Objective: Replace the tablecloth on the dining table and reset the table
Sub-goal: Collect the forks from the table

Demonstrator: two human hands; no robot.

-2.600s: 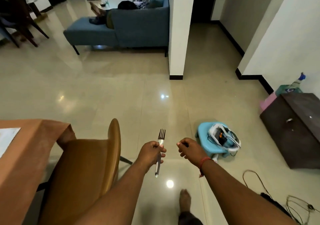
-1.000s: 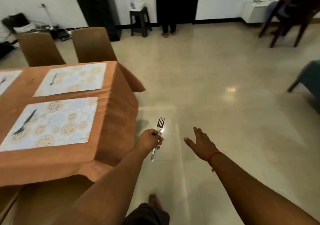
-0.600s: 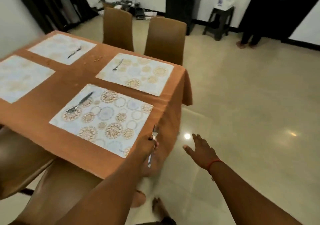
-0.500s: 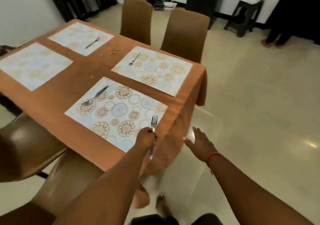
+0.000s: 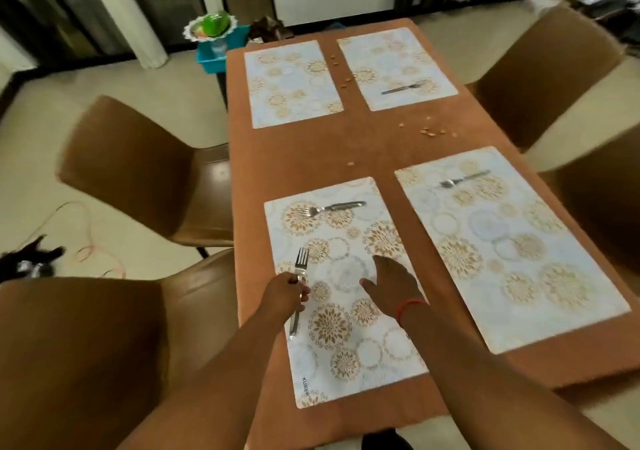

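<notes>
Fork (image 5: 298, 288) — now over placemat (image 5: 349, 297)

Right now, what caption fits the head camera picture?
Left hand holds a fork over a placemat; right hand open.

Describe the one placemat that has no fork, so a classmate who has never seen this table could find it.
Start at the orange tablecloth with its four patterned mats. Go to the end farthest from the hands, then to the left side, nearest the blue basket. That far-left placemat is bare; each other mat has a fork lying on or held over it.
</notes>
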